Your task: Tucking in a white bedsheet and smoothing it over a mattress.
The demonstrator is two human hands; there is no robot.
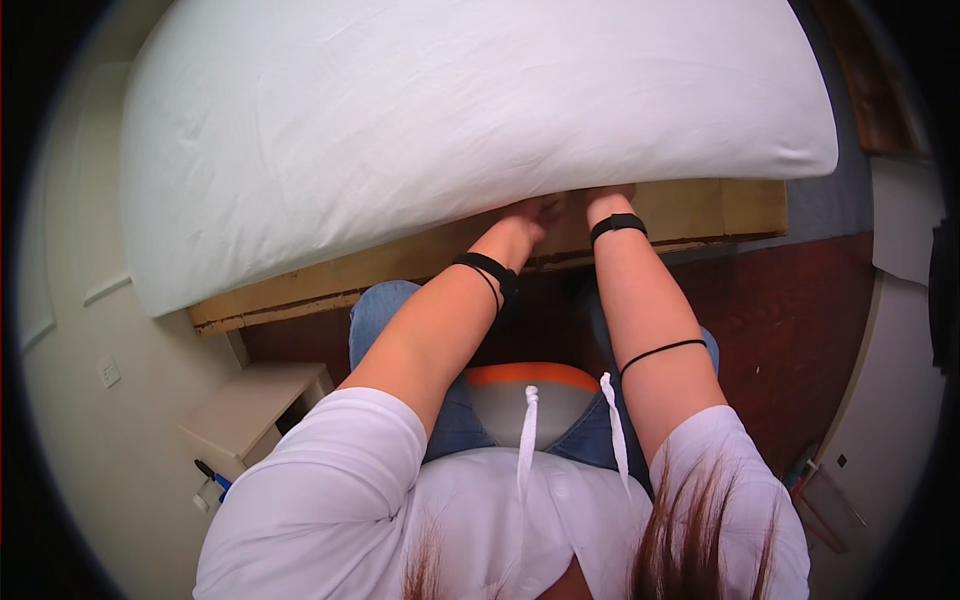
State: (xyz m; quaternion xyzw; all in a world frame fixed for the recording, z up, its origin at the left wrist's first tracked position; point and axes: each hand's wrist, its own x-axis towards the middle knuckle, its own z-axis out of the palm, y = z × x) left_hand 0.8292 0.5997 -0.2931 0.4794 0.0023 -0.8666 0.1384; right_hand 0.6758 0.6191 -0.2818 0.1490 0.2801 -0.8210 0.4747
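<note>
A mattress covered by a white sheet fills the upper view, its near edge overhanging a wooden bed base. My left hand is at that near edge, partly tucked beneath it and in shadow, with its fingers blurred. Beside it, my right hand reaches under the same edge, and its fingers are hidden by the mattress. Whether either hand grips the sheet or the mattress cannot be made out. Both wrists wear black bands.
An off-white cabinet stands at the lower left against the wall. Dark reddish flooring shows to the right. Between my knees is a grey object with an orange rim. Long thin items lean at the lower right.
</note>
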